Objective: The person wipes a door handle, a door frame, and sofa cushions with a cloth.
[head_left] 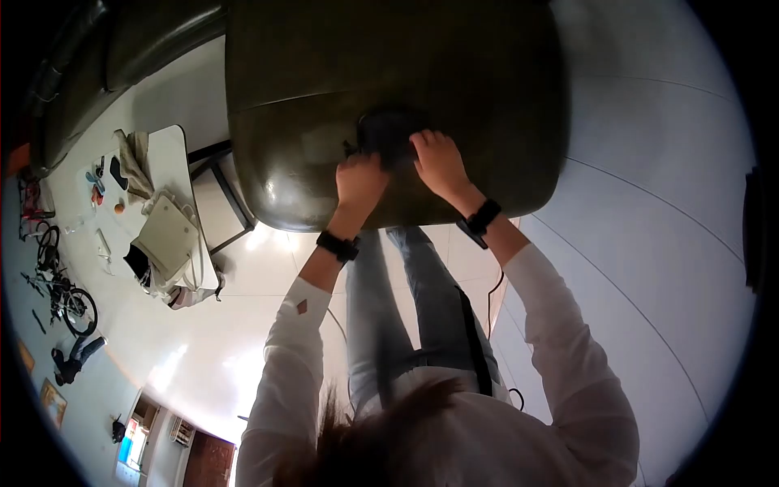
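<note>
Dark item [393, 126], centred near the front edge of an olive-brown seat [495, 162]; left hand [361, 180] and right hand [441, 162] at its sides, fingers curled, grip indeterminable; step apparently two-handed handling, next move calling for sure purchase.

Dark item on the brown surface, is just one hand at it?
No: the left hand is at the left of the dark item, the right hand at its right.
</note>
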Tool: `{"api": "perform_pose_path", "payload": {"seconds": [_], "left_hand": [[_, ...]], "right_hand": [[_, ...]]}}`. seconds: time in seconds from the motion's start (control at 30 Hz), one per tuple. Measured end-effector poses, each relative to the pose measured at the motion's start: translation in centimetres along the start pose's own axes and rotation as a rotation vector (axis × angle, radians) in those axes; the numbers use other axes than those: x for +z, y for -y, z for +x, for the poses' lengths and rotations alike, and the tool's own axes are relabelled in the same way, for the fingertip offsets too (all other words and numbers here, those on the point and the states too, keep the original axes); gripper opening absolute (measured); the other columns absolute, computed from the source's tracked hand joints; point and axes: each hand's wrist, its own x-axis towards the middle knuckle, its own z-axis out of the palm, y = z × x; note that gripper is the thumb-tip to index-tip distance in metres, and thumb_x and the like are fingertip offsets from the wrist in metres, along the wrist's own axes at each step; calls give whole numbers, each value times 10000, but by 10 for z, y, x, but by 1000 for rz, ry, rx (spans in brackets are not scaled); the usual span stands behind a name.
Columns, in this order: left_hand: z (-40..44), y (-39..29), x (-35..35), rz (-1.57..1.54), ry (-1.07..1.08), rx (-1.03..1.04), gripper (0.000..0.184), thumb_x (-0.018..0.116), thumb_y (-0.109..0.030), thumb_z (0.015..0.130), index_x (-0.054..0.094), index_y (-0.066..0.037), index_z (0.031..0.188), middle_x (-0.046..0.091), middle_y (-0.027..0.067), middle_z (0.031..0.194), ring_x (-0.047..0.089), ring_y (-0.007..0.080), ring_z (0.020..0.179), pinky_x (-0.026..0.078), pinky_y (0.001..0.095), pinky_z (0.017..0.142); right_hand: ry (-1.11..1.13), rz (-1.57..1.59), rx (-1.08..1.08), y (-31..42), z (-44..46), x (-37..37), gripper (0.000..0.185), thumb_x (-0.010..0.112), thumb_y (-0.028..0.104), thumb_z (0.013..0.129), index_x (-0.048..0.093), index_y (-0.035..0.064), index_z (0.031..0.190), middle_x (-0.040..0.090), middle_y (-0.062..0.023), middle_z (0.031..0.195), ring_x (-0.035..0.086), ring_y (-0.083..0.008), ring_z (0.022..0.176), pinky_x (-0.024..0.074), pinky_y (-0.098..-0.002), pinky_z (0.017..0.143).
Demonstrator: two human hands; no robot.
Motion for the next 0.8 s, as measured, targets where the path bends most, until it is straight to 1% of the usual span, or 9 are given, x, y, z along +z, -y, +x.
{"api": "perform_pose_path", "payload": {"seconds": [0.07, 0.2, 0.23, 0.3, 0.33, 0.53, 0.63, 0.7, 0.8], "left_hand": [[11, 12, 34, 16, 53, -22, 155, 561, -211, 715, 529, -73, 777, 590, 92, 729, 586, 274, 704, 479, 401, 561], [24, 48, 114, 78, 260, 9, 146, 531, -212, 777, 520, -74, 822, 599, 108, 760, 591, 291, 725, 498, 407, 589], [23, 53, 130, 113, 314, 39, 145, 523, -213, 790, 516, -75, 834, 602, 116, 774, 591, 298, 730, 502, 410, 595], [24, 52, 146, 27, 407, -53, 159, 522, -220, 790, 507, -72, 846, 603, 130, 791, 592, 302, 737, 503, 416, 596], [18, 52, 149, -8, 459, -101, 167, 522, -224, 789, 502, -71, 852, 603, 137, 799, 593, 305, 741, 503, 420, 596], [32, 42, 145, -10, 217, -25, 132, 505, -192, 798, 506, -61, 815, 591, 126, 698, 599, 306, 668, 503, 423, 568], [63, 25, 148, -23, 110, 20, 85, 506, -148, 791, 508, -63, 790, 584, 119, 676, 597, 295, 651, 504, 411, 545], [87, 12, 155, 32, 111, 46, 65, 514, -130, 780, 506, -66, 787, 585, 116, 678, 596, 284, 655, 505, 396, 534], [107, -14, 158, 110, 125, 64, 34, 521, -84, 752, 515, -74, 784, 589, 99, 712, 603, 244, 682, 508, 348, 520]], "right_hand": [[-131, -62, -52, -14, 16, 25, 292, 610, 116, 682, 519, 74, 956, 542, -88, 852, 520, -264, 867, 419, -372, 755], [294, -137, -46, -30, 34, 107, 218, 504, 122, 745, 569, 80, 949, 550, -102, 843, 520, -251, 852, 408, -354, 742], [292, -162, -71, -31, 33, 125, 251, 499, 122, 750, 565, 93, 991, 550, -96, 864, 505, -249, 852, 405, -371, 731], [-37, -170, -74, -31, 28, 156, 183, 521, 122, 714, 588, 107, 884, 558, -79, 818, 498, -250, 842, 395, -364, 705], [-34, -144, -85, -32, 28, 157, 192, 527, 128, 707, 590, 106, 887, 554, -82, 812, 490, -248, 840, 391, -364, 696], [-68, -134, -233, -58, 53, 151, 165, 527, 145, 710, 578, 155, 866, 550, -63, 769, 485, -225, 823, 378, -347, 684], [-17, -247, -163, -82, 70, 128, 165, 523, 140, 722, 583, 159, 875, 553, -56, 776, 489, -220, 835, 380, -348, 689], [-20, -248, -106, -105, 73, 122, 247, 517, 128, 736, 590, 178, 966, 567, -55, 807, 494, -225, 863, 387, -346, 728], [-16, -229, -44, -131, 60, 119, 281, 509, 113, 740, 585, 172, 1004, 574, -69, 839, 500, -240, 860, 390, -348, 755]]}}
